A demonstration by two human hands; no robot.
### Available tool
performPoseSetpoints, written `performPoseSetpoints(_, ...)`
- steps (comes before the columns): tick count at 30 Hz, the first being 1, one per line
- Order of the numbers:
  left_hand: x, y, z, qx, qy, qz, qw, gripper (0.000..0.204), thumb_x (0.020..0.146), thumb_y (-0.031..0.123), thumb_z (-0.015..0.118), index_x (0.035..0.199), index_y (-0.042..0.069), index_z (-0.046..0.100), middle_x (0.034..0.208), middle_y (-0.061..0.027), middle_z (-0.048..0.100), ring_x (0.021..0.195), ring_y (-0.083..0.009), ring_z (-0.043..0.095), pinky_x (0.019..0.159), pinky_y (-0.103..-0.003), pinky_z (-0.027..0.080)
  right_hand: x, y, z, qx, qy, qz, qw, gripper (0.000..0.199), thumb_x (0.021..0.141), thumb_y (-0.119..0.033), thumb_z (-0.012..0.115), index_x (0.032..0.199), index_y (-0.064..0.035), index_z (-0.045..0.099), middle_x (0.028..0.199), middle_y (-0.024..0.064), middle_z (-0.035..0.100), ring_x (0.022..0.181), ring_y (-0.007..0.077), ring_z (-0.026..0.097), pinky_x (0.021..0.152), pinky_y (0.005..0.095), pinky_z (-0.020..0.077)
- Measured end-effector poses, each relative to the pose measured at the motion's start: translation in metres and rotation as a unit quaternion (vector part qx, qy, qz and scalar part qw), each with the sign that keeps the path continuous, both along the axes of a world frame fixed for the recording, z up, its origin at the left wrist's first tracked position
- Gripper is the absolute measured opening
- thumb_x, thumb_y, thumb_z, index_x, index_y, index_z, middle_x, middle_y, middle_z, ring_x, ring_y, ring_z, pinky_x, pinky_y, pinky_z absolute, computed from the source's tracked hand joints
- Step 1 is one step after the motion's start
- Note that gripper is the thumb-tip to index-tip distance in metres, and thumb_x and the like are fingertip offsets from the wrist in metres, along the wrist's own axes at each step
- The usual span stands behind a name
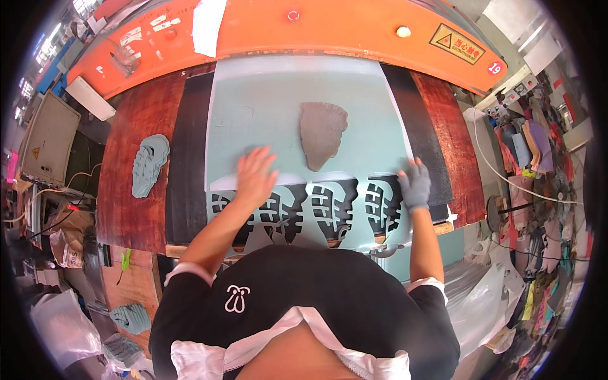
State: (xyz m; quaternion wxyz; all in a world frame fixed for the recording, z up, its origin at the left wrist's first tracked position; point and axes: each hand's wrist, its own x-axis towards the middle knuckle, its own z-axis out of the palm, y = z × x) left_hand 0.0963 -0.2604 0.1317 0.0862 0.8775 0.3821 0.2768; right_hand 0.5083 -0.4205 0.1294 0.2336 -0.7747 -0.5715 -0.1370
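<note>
A pale blue-green sheet (266, 120) lies across the black cutting board in front of me. My left hand (255, 176), bare, rests on it with the fingers stretched out and slightly blurred. At the sheet's right edge is my right hand (416, 185) in a grey glove, its fingers extended upward along that edge. Between and beyond the hands sits a flat brown-grey cutting die or plate (322, 134), wide at the far end and pointed toward me. Along the near side hangs a punched-out strip (362, 218) with several shoe-upper-shaped openings, the black board showing through them.
An orange press beam (354, 31) spans the far side. A stack of cut blue-green pieces (151, 166) lies on the reddish-brown board (120, 209) at left, with another stack (130, 318) lower down. Hanging coloured material scraps (525, 149) and clear plastic (487, 297) are at right.
</note>
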Motion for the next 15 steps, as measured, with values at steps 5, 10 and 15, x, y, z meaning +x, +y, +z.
performPoseSetpoints(5,0.063,0.041,-0.041,-0.066,0.202,-0.047,0.976,0.042,0.094,0.034,0.043,0.132,0.015,0.046,0.144,-0.0007,0.035,0.134,-0.0243,0.029,0.106,-0.054,0.021,-0.02,0.07,-0.037,-0.2,-0.075,-0.07,0.974,0.063,0.088,-0.051,0.042,0.129,-0.0039,0.046,0.136,0.0214,0.041,0.126,0.039,0.035,0.096,0.0553,0.0301)
performPoseSetpoints(10,0.054,0.047,-0.045,-0.044,0.158,-0.052,0.985,0.042,0.094,0.034,0.043,0.132,0.015,0.046,0.144,-0.0007,0.035,0.134,-0.0248,0.028,0.106,-0.054,0.02,-0.022,0.076,-0.049,-0.145,-0.07,-0.05,0.986,0.063,0.087,-0.05,0.042,0.13,-0.0037,0.045,0.137,0.0211,0.041,0.126,0.039,0.034,0.095,0.0558,0.0292)
performPoseSetpoints(15,0.054,0.041,-0.041,-0.052,0.159,-0.044,0.985,0.042,0.093,0.034,0.044,0.131,0.015,0.047,0.144,-0.0003,0.036,0.134,-0.0245,0.028,0.106,-0.054,0.02,-0.034,0.084,-0.038,-0.198,-0.062,-0.11,0.972,0.063,0.084,-0.052,0.047,0.126,-0.0046,0.047,0.131,0.0208,0.045,0.121,0.0365,0.04,0.092,0.0554,0.0332)
